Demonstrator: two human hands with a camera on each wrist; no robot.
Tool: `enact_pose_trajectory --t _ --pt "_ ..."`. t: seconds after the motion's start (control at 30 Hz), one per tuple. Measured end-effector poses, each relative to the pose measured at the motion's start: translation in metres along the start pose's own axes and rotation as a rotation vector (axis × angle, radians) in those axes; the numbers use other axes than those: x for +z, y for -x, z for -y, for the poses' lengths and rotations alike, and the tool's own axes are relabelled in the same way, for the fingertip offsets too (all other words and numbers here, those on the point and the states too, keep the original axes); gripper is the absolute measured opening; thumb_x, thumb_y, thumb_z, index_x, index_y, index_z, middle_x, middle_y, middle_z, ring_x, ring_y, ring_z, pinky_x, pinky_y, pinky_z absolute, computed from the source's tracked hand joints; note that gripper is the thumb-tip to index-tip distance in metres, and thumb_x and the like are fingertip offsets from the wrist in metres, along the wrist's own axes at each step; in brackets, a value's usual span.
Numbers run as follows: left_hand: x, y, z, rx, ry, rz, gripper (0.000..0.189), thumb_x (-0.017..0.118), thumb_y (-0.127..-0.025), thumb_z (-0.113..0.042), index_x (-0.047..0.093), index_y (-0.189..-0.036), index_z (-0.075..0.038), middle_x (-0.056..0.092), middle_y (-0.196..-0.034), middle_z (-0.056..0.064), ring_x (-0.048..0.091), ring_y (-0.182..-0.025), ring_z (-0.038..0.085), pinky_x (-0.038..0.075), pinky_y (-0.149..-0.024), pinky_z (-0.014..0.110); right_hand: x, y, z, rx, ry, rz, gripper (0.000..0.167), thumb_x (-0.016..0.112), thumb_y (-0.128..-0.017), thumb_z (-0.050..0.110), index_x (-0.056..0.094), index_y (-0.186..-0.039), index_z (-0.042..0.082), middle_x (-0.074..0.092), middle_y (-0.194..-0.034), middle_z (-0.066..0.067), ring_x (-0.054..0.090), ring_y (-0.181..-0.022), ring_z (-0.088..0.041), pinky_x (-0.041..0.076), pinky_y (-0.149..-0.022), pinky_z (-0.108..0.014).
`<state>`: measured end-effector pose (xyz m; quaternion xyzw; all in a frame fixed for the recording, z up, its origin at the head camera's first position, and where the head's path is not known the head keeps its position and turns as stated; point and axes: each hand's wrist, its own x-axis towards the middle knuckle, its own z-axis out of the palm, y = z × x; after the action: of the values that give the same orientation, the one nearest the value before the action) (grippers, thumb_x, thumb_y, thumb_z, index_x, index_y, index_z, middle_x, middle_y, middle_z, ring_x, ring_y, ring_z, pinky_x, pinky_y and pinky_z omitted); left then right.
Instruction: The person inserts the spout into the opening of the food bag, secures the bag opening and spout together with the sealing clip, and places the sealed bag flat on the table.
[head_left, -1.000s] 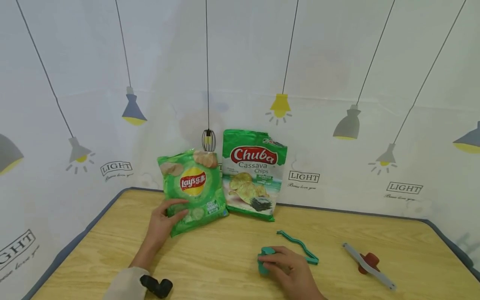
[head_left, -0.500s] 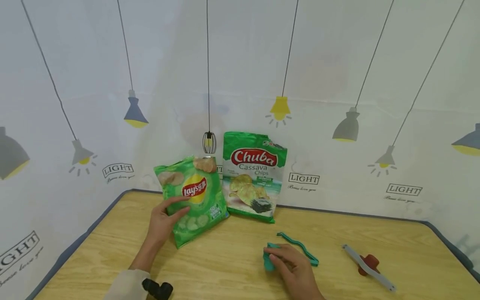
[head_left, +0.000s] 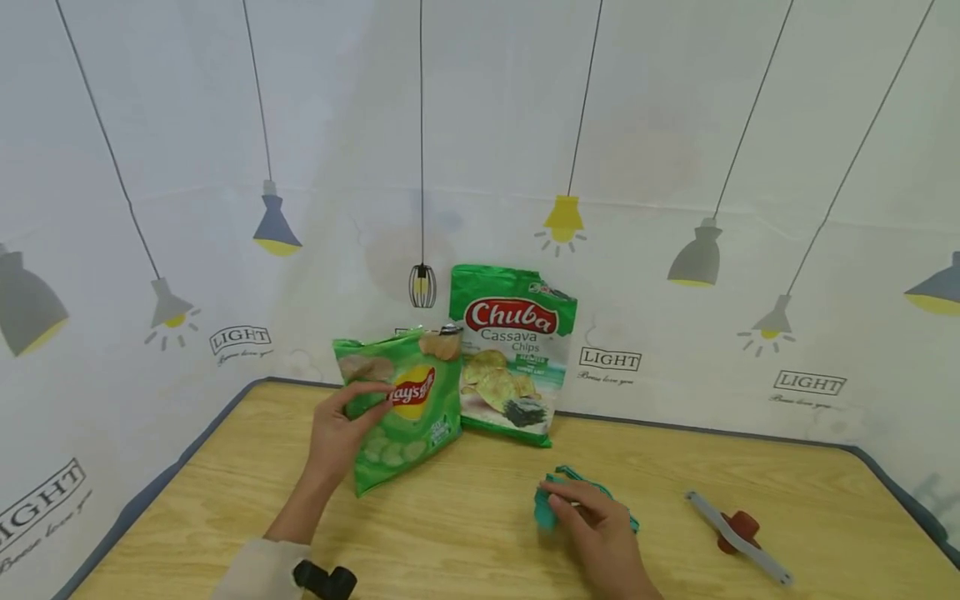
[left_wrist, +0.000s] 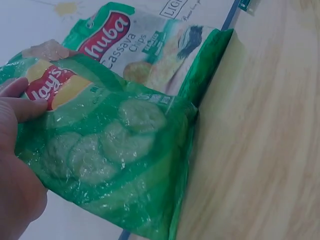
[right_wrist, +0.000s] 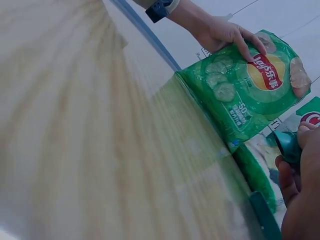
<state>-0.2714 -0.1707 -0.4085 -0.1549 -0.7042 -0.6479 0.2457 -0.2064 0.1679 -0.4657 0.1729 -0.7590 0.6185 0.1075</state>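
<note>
Lay's bag (head_left: 412,427): tilted, on the table (head_left: 675,467). Over the last second it has shifted right and its top has dropped; the upper right corner now overlaps the Chuba bag (head_left: 517,362). My left hand (head_left: 336,429) went with it, thumb and finger curled onto its front, holding; top edge free of fingers. My right hand (head_left: 597,521) pinches a teal piece (head_left: 545,511), blurred, and has moved right, now hiding part of the teal strip (head_left: 573,474).

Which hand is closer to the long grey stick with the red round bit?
Right. The right hand, pinching a teal plastic piece, is left of the grey stick, not touching it. The left hand is farther left, on the shiny green Lay's bag.
</note>
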Motion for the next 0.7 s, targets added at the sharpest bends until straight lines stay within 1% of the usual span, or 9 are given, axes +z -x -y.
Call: enact_pose_trajectory --t 0.07,0.17,0.23,0.33,0.4,0.5,0.6,0.7 --pt "0.003 0.000 -0.004 0.014 0.010 0.016 0.018 0.071 -0.085 -0.001 0.069 -0.103 0.002 0.066 -0.110 0.003 0.060 -0.102 0.013 0.052 -0.078 0.025 -0.002 -0.003 0.004 -0.044 -0.001 -0.024 0.023 0.062 -0.093 0.013 0.069 -0.114 0.005 0.066 -0.113 -0.005 0.061 -0.104 -0.016 0.053 -0.078 -0.030" --pt "0.007 0.001 -0.009 0.052 0.026 0.043 0.015 0.070 -0.085 0.001 0.070 -0.101 0.001 0.066 -0.110 0.007 0.059 -0.105 0.014 0.052 -0.079 0.026 -0.006 -0.008 0.010 -0.127 -0.001 -0.057 0.022 0.061 -0.093 0.006 0.069 -0.114 0.005 0.065 -0.112 -0.009 0.064 -0.097 -0.016 0.054 -0.074 -0.031" --pt "0.010 0.001 -0.011 0.078 0.034 0.060 0.014 0.069 -0.085 0.003 0.070 -0.099 0.003 0.066 -0.111 0.008 0.058 -0.108 0.014 0.051 -0.081 0.026 -0.010 -0.011 0.015 -0.175 0.005 -0.058 0.023 0.059 -0.093 0.002 0.068 -0.115 0.003 0.065 -0.111 -0.011 0.066 -0.091 -0.016 0.054 -0.072 -0.031" --pt "0.013 0.002 -0.012 0.099 0.038 0.076 0.013 0.068 -0.085 0.007 0.070 -0.098 0.005 0.066 -0.113 0.005 0.057 -0.111 0.012 0.050 -0.083 0.025 -0.015 -0.016 0.023 -0.238 -0.002 -0.048 0.025 0.056 -0.093 -0.004 0.065 -0.117 -0.001 0.063 -0.112 -0.015 0.066 -0.089 -0.016 0.054 -0.073 -0.031" --pt "0.014 0.002 -0.013 0.101 0.043 0.082 0.013 0.068 -0.084 0.008 0.069 -0.096 0.006 0.066 -0.113 0.002 0.056 -0.111 0.011 0.050 -0.084 0.025 -0.019 -0.019 0.028 -0.269 -0.001 -0.045 0.026 0.055 -0.093 -0.007 0.064 -0.117 -0.003 0.063 -0.111 -0.016 0.066 -0.087 -0.016 0.054 -0.073 -0.030" --pt "0.015 0.004 -0.013 0.092 0.066 0.104 0.012 0.068 -0.083 0.008 0.068 -0.095 0.006 0.065 -0.113 -0.001 0.056 -0.111 0.012 0.050 -0.083 0.026 -0.023 -0.024 0.037 -0.297 0.000 -0.068 0.027 0.056 -0.092 -0.009 0.064 -0.117 -0.004 0.063 -0.111 -0.016 0.065 -0.089 -0.015 0.054 -0.071 -0.028" --pt "0.017 0.006 -0.013 0.076 0.116 0.150 0.011 0.068 -0.084 0.008 0.069 -0.094 0.005 0.064 -0.113 -0.001 0.056 -0.112 0.014 0.052 -0.081 0.028 -0.027 -0.028 0.046 -0.330 0.018 -0.096 0.027 0.057 -0.090 -0.011 0.065 -0.116 -0.005 0.064 -0.108 -0.016 0.063 -0.087 -0.015 0.052 -0.069 -0.024" --pt "0.020 0.009 -0.014 0.060 0.169 0.212 0.011 0.068 -0.084 0.007 0.069 -0.094 0.003 0.064 -0.112 0.000 0.056 -0.110 0.016 0.053 -0.078 0.031 -0.029 -0.032 0.056 -0.376 0.013 -0.105 0.029 0.056 -0.088 -0.016 0.064 -0.115 -0.007 0.063 -0.109 -0.019 0.063 -0.089 -0.015 0.052 -0.072 -0.024"
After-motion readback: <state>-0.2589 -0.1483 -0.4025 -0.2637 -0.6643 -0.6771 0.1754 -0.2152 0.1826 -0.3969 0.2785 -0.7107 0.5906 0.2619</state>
